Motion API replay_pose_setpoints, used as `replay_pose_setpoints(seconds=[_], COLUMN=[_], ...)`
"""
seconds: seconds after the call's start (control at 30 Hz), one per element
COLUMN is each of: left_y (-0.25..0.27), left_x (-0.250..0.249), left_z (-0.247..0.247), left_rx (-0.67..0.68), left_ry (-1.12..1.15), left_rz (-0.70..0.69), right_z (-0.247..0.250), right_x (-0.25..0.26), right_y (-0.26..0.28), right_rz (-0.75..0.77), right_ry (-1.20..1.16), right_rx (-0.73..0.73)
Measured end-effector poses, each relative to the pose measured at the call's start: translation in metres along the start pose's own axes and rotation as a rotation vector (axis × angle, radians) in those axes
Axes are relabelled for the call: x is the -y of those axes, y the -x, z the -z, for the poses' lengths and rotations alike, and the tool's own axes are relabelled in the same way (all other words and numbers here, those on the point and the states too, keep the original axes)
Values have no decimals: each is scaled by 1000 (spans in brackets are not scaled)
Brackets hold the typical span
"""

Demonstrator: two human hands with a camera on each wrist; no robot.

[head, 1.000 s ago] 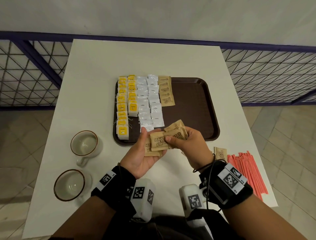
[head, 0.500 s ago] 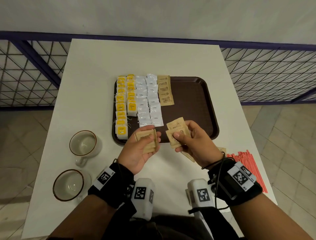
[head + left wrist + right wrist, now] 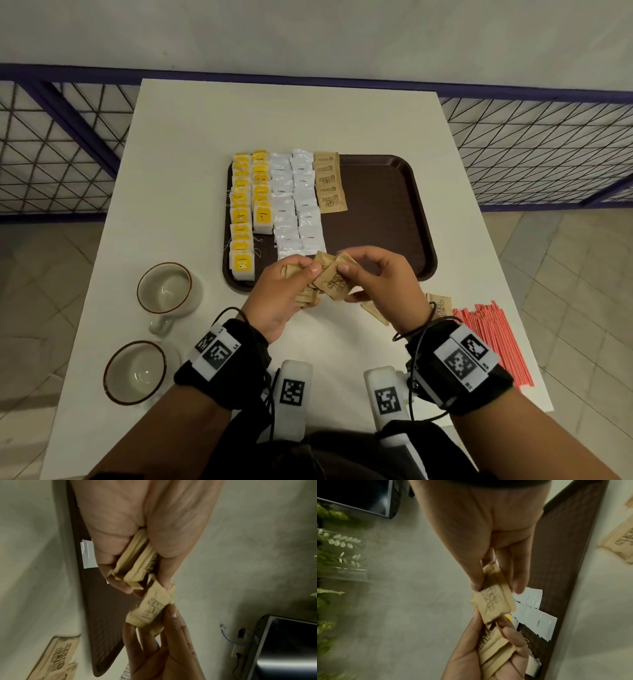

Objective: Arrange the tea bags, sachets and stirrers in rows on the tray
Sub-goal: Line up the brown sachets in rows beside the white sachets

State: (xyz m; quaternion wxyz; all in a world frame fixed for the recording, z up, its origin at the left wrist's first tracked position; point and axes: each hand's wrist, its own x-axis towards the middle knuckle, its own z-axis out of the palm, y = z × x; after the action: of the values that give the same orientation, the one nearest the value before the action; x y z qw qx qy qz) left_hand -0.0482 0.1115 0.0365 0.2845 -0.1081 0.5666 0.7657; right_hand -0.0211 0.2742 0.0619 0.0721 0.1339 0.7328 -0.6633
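Brown sugar sachets being sorted in hand, above the near tray edge.

A small stack of brown sachets is being gripped by the left hand; one sachet is being pinched between thumb and fingers of the right hand. It is best peeled off singly, turned print-up, then laid overlapping below the brown row on the tray. Stirrers are lying untouched on the table.
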Motion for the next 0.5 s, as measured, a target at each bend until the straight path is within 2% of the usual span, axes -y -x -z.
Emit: replay_pose_setpoints(seconds=[0.17, 0.23, 0.33, 0.43, 0.5], left_y=[1, 1, -1, -2, -3], left_x=[-1, -2, -5, -5, -3], left_z=[5, 8, 11, 12, 13], left_rx=[-45, -60, -41, 34, 93], left_ry=[27, 0, -104, -271, -404], left_rz=[32, 47, 58, 52, 27], right_z=[13, 22, 32, 29, 21], right_x=[-9, -9, -8, -10, -9], right_y=[-8, -10, -13, -15, -14], right_rz=[56, 40, 72, 94, 68], right_ry=[-89, -134, -33, 280, 467], right_rx=[-245, -266, -172, -38, 121])
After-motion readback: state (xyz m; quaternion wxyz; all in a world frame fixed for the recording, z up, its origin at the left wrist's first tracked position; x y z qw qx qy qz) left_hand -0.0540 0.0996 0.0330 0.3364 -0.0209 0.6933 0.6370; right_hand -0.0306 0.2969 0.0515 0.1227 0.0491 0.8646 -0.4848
